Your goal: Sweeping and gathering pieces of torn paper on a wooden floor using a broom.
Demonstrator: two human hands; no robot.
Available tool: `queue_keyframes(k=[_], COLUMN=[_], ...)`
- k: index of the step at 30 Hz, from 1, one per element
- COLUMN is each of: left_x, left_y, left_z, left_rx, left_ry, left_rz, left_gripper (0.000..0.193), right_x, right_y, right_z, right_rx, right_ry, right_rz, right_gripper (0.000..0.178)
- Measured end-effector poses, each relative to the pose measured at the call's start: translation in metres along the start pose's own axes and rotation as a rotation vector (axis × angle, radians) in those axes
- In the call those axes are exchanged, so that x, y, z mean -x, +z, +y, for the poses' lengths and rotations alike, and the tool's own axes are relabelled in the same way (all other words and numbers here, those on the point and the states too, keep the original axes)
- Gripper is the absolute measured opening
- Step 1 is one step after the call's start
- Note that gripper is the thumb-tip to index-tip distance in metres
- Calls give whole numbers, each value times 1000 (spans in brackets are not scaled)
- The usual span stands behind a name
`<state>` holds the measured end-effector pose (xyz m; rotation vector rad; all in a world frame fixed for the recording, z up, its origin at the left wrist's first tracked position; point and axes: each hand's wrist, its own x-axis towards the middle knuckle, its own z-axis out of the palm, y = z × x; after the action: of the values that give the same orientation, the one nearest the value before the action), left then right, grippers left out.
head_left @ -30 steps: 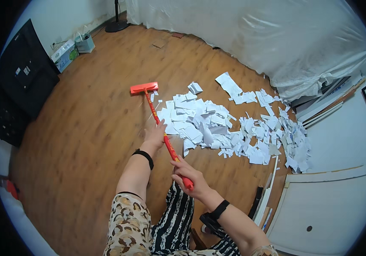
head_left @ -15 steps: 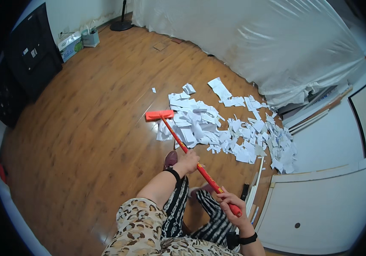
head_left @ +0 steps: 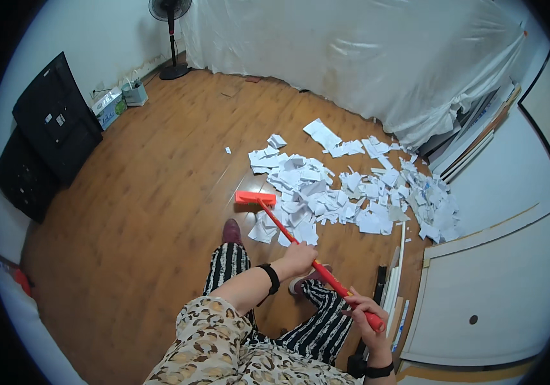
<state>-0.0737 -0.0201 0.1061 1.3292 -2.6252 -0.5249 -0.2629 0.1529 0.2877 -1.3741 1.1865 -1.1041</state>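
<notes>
A broom with a red handle (head_left: 330, 278) and an orange-red head (head_left: 255, 197) slants across in front of me. Partway down the handle, my left hand (head_left: 299, 258) is closed around it. My right hand (head_left: 368, 312) grips its upper end, close to my body. The head rests at the left edge of a wide heap of white paper scraps (head_left: 297, 186). Whether its bristles touch the paper is hard to see. One small scrap (head_left: 228, 150) lies apart on the floor, beyond the broom head.
Wooden floor (head_left: 140, 212) surrounds the heap. A plastic sheet (head_left: 326, 58) hangs at the back, beside a standing fan (head_left: 173, 69). Black panels (head_left: 57, 122) lean at left near a box (head_left: 109, 108). Long strips (head_left: 393, 282) and a white panel (head_left: 480, 301) are at right.
My view has tilted up, bringing the fan into sight. The broom head has shifted nearer to me, along the heap's left edge. My left foot has stepped out to the left.
</notes>
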Motion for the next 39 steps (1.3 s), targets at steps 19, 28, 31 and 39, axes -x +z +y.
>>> queue_keyframes(k=[19, 28, 31, 39], left_x=[-51, -80, -87, -32], left_y=[-61, 12, 7, 28], left_z=[-358, -346, -276, -108], left_rx=[31, 79, 136, 297], left_ry=[-767, -422, -355, -133], left_rz=[265, 138, 8, -46], left_gripper=[29, 30, 35, 39], right_x=[-332, -293, -248, -98], right_y=[192, 150, 108, 35], right_z=[122, 136, 109, 29], right_rx=[2, 68, 104, 131], right_ry=[-270, -151, -111, 7], right_rz=[-403, -273, -229, -124], right_gripper=[9, 4, 3, 5])
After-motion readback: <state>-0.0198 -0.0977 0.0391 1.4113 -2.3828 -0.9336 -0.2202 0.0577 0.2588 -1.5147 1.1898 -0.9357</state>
